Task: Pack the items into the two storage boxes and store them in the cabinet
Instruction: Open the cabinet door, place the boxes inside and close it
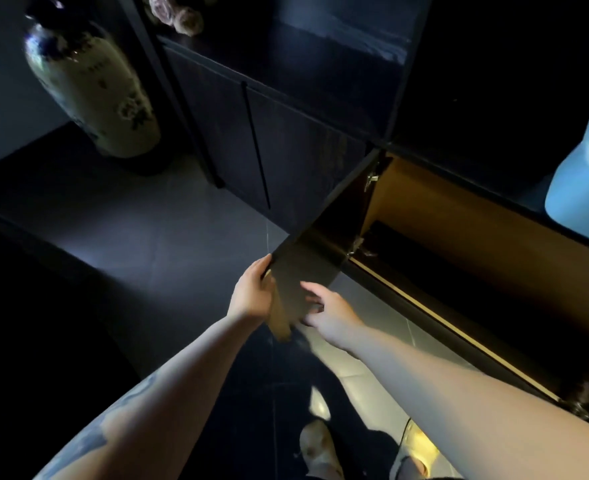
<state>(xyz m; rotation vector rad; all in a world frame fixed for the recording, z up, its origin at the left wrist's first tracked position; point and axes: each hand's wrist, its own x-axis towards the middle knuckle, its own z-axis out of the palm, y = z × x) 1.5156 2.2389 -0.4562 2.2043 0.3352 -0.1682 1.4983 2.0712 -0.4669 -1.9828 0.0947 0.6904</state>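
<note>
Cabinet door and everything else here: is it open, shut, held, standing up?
Cabinet door: swung open, both hands on it.
Left hand: grips the door's edge.
Right hand: touches the door's face.
Neighbouring door: shut.
Vase: standing upright on the floor.

The open cabinet door (307,265) stands between my left hand (251,292) and right hand (331,310); a vase (92,91) sits far left, a box (584,188) far right.

I cannot see the fingertips of my left hand (251,289); they go behind the cabinet door (307,271). The blue container (580,188) is cut by the right edge. The cabinet inside (476,271) is too dark to tell what it holds.
</note>
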